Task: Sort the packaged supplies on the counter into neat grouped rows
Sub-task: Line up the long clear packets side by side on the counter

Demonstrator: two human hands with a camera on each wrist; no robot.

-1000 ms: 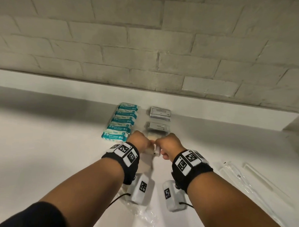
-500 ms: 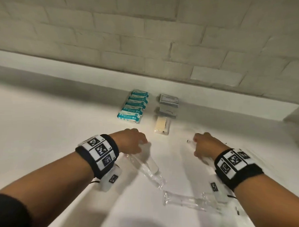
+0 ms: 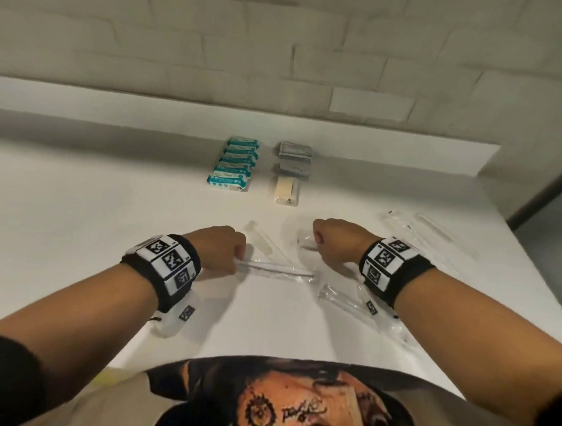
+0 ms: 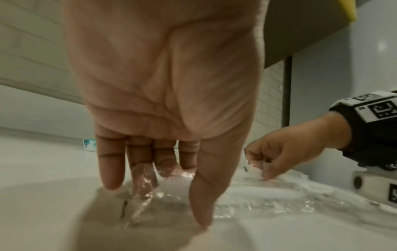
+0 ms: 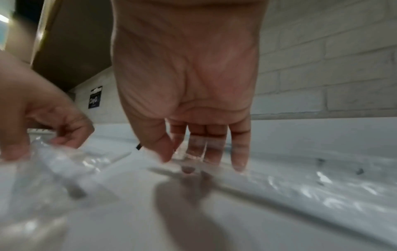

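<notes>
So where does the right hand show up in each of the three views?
Head: right hand, right of centre, fingers curled on a clear wrapped packet.
Left wrist: right edge, mid-height, pinching the clear wrapping.
Right wrist: fills the top centre, palm to camera.
Shared landmark: the white counter.

The head view looks steeply down from above both wrists. Each wrist view sits close beneath its own palm, facing along the fingers. All three share the clear packets (image 3: 272,268) between the left hand (image 3: 218,247) and right hand (image 3: 336,241).
</notes>
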